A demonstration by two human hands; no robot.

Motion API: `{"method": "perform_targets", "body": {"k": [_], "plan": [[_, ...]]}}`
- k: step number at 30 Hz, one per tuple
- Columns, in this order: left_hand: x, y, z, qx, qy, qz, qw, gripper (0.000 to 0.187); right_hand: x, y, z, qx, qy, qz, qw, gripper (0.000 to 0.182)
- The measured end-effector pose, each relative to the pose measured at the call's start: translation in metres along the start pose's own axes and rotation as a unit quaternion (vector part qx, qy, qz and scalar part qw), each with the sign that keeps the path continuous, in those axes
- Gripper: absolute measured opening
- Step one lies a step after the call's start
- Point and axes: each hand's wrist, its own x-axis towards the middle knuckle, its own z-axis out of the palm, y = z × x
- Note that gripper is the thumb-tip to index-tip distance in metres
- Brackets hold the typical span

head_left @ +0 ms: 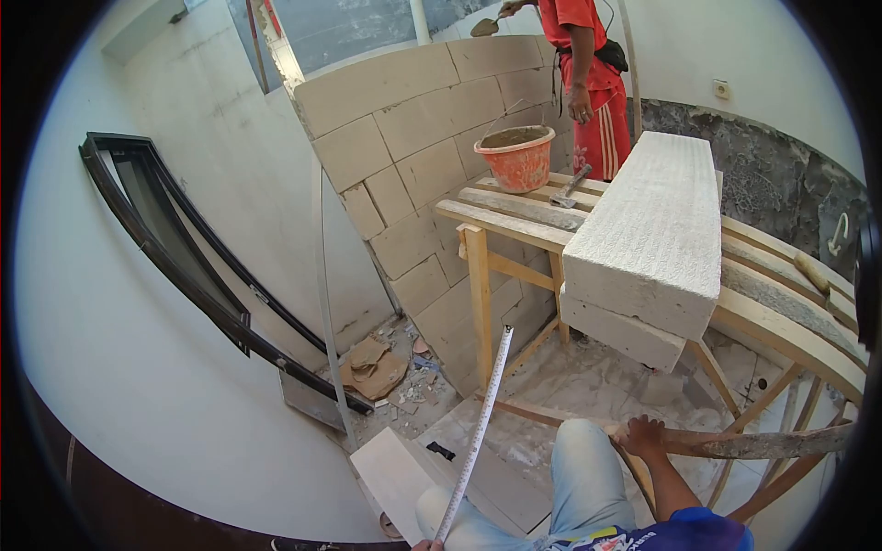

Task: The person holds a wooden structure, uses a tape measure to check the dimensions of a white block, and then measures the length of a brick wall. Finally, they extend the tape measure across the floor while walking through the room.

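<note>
My left hand shows only in part at the bottom edge, closed round the lower end of a measuring tape. The white tape blade stands out upward and its metal tip is free in the air. My right hand rests on a curved wooden bar of the scaffold, its fingers bent over the wood. Below and left of my knees lies a white block, with a small black object beside it.
White blocks lie stacked on a slatted wooden platform with a red bucket and a hammer. A co-worker in red holds a trowel by the block wall. Rubble lies below.
</note>
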Motion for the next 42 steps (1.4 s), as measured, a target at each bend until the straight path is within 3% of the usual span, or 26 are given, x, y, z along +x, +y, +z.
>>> {"method": "perform_targets", "body": {"k": [7, 10, 13, 19, 26, 32, 35, 38, 42], "plan": [[0.018, -0.010, -0.004, 0.012, -0.032, 0.016, 0.999, 0.036, 0.025, -0.028, 0.015, 0.186, 0.089, -0.074, 0.976, 0.062], [0.048, -0.028, -0.004, 0.047, 0.003, 0.049, 0.998, 0.033, 0.046, -0.043, 0.024, 0.234, 0.052, -0.107, 0.965, 0.059], [0.082, 0.013, -0.043, 0.043, 0.049, 0.030, 0.997, 0.032, 0.056, -0.058, 0.016, 0.193, -0.020, -0.075, 0.978, 0.055], [0.147, 0.080, -0.111, 0.092, 0.127, 0.038, 0.987, 0.030, 0.066, -0.059, 0.030, 0.125, 0.017, -0.076, 0.989, 0.051], [0.200, 0.114, -0.171, 0.136, 0.197, 0.090, 0.967, 0.031, 0.064, -0.059, 0.015, 0.225, -0.024, 0.013, 0.974, 0.047], [0.230, 0.155, -0.248, 0.191, 0.241, 0.056, 0.950, 0.031, 0.060, -0.055, 0.030, 0.205, 0.053, -0.038, 0.977, 0.041], [0.253, 0.174, -0.275, 0.220, 0.258, 0.058, 0.939, 0.030, 0.066, -0.056, 0.037, 0.220, 0.070, -0.008, 0.973, 0.040], [0.282, 0.195, -0.290, 0.212, 0.268, 0.068, 0.937, 0.030, 0.076, -0.050, 0.052, 0.201, 0.101, -0.053, 0.973, 0.040], [0.332, 0.218, -0.299, 0.192, 0.260, 0.117, 0.939, 0.030, 0.069, -0.053, 0.027, 0.229, 0.057, -0.046, 0.971, 0.039]]}}
